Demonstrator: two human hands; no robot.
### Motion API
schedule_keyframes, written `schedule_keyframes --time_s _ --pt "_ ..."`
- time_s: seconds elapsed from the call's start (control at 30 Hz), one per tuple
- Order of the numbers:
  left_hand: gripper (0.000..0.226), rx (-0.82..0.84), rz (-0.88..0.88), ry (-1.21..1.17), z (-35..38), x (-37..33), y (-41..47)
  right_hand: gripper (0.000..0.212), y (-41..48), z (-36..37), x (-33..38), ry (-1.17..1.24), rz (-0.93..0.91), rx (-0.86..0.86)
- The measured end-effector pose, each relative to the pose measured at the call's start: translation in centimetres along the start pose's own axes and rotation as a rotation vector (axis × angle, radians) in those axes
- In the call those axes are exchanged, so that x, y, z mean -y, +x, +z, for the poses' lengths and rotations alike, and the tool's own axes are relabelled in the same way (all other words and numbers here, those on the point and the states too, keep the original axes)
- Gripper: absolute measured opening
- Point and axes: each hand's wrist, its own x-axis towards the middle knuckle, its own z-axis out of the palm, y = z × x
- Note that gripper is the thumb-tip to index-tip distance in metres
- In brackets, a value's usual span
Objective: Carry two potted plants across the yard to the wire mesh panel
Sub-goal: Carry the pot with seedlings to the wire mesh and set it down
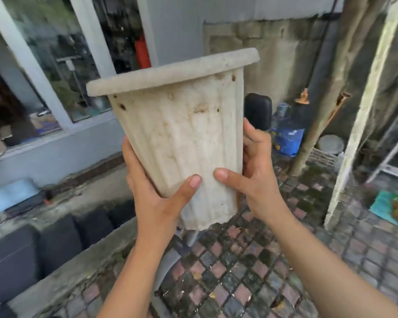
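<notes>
A tall, dirty white ribbed pot [184, 134] with a wide rim is raised in front of me, tilted a little to the left. My left hand [154, 191] grips its lower left side, thumb across the front. My right hand [253, 171] holds the lower right side, thumb also on the front. The pot's inside is hidden from this low angle, so no plant shows. A piece of wire mesh [323, 154] lies on the ground at the right, by a wooden post.
Wet, mossy checkered paving [251, 267] runs ahead. A low concrete kerb [78, 267] and dark blocks line the left, below a wall with windows. A blue water jug [287, 129], a slanted trunk [331, 88], a pale post [359, 125] and a ladder stand at right.
</notes>
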Motion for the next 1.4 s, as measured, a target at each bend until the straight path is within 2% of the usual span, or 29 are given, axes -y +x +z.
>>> schedule_keyframes --time_s 0.13,0.3,0.43,0.57,0.73,0.8,0.9,0.97,1.17,1.4 --pt "0.133 0.183 -0.047 -0.219 9.6 1.2 1.6 0.075 0.4 -9.3 1.4 -0.070 -0.013 -0.154" --pt "0.134 0.385 -0.109 -0.367 20.9 2.9 3.5 0.074 0.9 -18.6 1.8 -0.193 -0.043 -0.360" --pt "0.139 0.472 -0.151 -0.437 27.1 4.8 4.7 0.077 1.0 -23.1 0.2 -0.232 -0.083 -0.511" --pt "0.124 0.570 -0.115 -0.516 34.5 7.3 6.8 0.081 2.7 -28.3 -1.3 -0.313 -0.109 -0.678" --pt "0.133 0.707 -0.159 -0.605 42.9 9.7 9.9 0.091 5.4 -34.1 -3.0 -0.417 -0.128 -0.855" --pt "0.131 0.758 -0.164 -0.647 46.3 10.4 10.8 0.083 6.3 -36.5 -3.1 -0.442 -0.147 -0.887" --pt "0.122 0.819 -0.158 -0.720 51.2 11.0 11.6 0.060 7.3 -40.0 -3.2 -0.441 -0.173 -0.925" --pt "0.117 0.836 -0.171 -0.787 54.4 11.3 11.6 0.056 7.5 -42.5 -3.3 -0.429 -0.189 -0.975" --pt "0.102 0.936 -0.255 -0.884 64.6 11.5 10.1 0.059 7.5 -51.5 -3.2 -0.415 -0.191 -1.062" --pt "0.107 0.919 -0.272 -0.873 79.0 11.4 8.4 0.058 8.7 -65.5 -1.1 -0.397 -0.156 -1.076"
